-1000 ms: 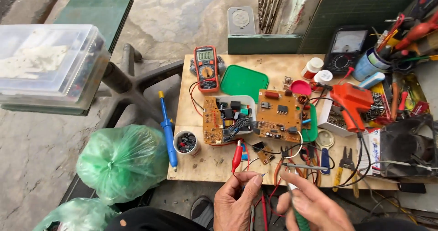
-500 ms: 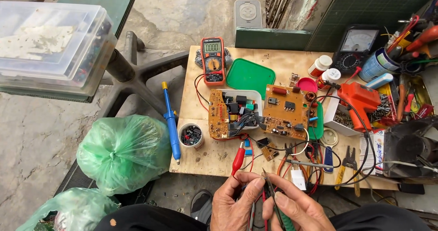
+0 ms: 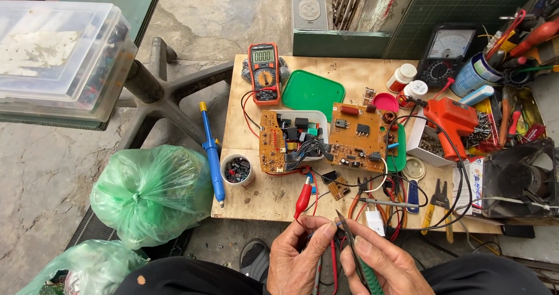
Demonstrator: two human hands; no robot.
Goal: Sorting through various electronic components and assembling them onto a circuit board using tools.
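In the head view, a pair of fine tweezers [image 3: 348, 237] is pinched in the right hand [image 3: 384, 266], whose fingers are closed round the green-sleeved handle, while the left hand [image 3: 300, 260] is closed with thumb and forefinger pressed together on something too small to be made out, just below the red alligator clip [image 3: 303, 197]. Both hands are held off the near edge of the bench [image 3: 256, 196], below the orange circuit board [image 3: 358, 138], which is taken here as the landmark. The tweezers' long axis is tilted, the tips pointing up and left toward the board, the handle running down and right into the palm. The step would be judged best done with the wrists braced together and the tips brought in gently, so the small part is not flicked away.
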